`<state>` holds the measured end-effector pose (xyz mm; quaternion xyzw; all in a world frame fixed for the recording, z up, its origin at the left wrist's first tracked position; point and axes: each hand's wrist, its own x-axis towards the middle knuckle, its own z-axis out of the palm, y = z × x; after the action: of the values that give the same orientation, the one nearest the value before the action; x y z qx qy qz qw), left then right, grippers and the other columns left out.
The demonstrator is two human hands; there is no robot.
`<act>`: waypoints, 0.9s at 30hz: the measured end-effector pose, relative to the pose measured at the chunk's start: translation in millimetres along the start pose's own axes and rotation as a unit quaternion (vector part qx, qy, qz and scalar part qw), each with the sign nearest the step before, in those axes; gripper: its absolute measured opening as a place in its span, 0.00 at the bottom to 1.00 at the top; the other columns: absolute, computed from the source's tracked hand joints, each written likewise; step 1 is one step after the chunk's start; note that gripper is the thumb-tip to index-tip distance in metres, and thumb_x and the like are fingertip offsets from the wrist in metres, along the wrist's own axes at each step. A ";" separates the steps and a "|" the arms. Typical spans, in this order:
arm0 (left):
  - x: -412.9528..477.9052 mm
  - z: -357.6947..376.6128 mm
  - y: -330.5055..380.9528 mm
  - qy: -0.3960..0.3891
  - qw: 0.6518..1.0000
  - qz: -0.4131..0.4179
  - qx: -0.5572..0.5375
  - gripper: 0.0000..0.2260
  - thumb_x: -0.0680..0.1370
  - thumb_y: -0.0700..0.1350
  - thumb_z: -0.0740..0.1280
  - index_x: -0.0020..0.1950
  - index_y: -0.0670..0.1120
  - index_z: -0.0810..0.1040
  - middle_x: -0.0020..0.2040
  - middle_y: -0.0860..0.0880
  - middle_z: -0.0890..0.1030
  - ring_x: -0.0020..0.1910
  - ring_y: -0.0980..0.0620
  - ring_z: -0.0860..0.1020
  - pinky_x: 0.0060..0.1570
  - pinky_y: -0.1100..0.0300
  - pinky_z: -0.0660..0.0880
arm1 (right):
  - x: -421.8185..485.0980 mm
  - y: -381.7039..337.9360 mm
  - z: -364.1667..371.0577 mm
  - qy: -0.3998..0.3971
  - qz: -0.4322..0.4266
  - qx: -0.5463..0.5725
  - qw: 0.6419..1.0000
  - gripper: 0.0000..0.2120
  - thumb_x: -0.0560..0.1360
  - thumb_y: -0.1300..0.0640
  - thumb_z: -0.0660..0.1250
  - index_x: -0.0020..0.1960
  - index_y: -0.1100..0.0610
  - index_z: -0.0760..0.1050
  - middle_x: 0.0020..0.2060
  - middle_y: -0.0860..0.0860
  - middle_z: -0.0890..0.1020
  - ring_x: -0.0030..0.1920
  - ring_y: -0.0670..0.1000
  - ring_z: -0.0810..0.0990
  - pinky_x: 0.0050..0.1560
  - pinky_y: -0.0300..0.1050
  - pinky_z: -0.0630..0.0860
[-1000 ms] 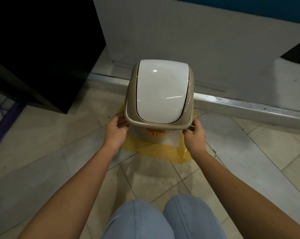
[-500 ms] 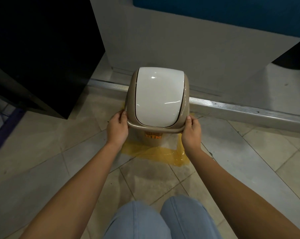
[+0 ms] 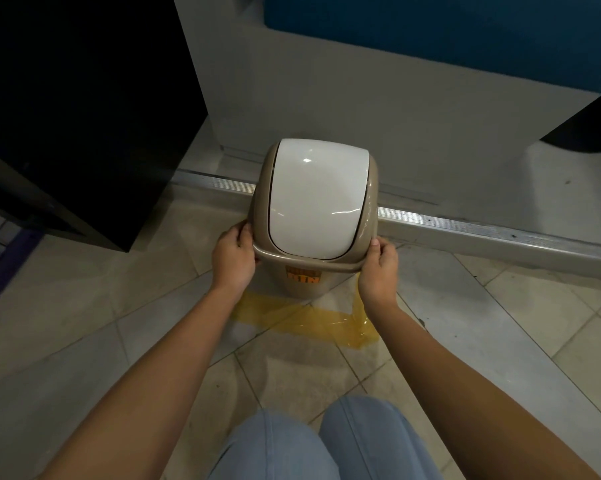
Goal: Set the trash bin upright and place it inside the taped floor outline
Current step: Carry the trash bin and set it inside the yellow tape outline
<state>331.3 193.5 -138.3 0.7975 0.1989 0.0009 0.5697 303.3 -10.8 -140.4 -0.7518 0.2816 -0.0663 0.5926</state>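
A beige trash bin (image 3: pixel 306 282) with a white swing lid (image 3: pixel 318 195) stands upright on the tiled floor. It carries an orange label on its near side. My left hand (image 3: pixel 233 259) grips the left side of its rim, and my right hand (image 3: pixel 378 271) grips the right side. Yellow tape (image 3: pixel 313 322) marks an outline on the floor; its near strip and right corner show just in front of the bin's base. The bin covers the rest of the outline.
A black cabinet (image 3: pixel 84 109) stands at the left. A metal floor rail (image 3: pixel 482 230) runs along the grey wall (image 3: pixel 361 116) right behind the bin. My knees in blue jeans (image 3: pixel 326 445) are at the bottom.
The bin has come down and slightly away from me, and its base now sits on the floor behind the near tape strip. Both hands stayed on the rim.
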 end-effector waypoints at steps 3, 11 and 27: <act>3.0 1.5 0.7 0.000 1.000 0.007 0.002 0.15 0.81 0.49 0.55 0.62 0.45 0.75 0.57 0.43 0.78 0.48 0.51 0.77 0.31 0.71 0.72 | 3.8 -0.1 0.9 0.000 0.000 -0.001 1.000 0.16 0.81 0.52 0.52 0.62 0.59 0.70 0.59 0.57 0.75 0.59 0.54 0.74 0.63 0.50 0.71; 10.8 2.6 3.7 -0.006 1.000 0.006 0.007 0.15 0.81 0.48 0.55 0.62 0.44 0.75 0.56 0.42 0.78 0.47 0.50 0.77 0.34 0.65 0.74 | 7.0 -0.4 4.1 -0.001 -0.003 0.005 1.000 0.16 0.81 0.51 0.51 0.63 0.58 0.69 0.59 0.56 0.74 0.58 0.53 0.74 0.61 0.48 0.72; 16.3 -0.6 7.2 -0.019 1.000 0.008 -0.014 0.15 0.81 0.47 0.55 0.66 0.49 0.73 0.55 0.51 0.77 0.45 0.60 0.76 0.33 0.70 0.72 | 7.9 0.1 3.7 0.003 0.001 0.018 1.000 0.17 0.81 0.51 0.53 0.65 0.57 0.69 0.56 0.52 0.76 0.56 0.49 0.75 0.52 0.40 0.73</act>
<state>348.5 197.3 -135.2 0.7909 0.1811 -0.0071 0.5844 311.4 -11.7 -143.5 -0.7405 0.2830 -0.0723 0.6053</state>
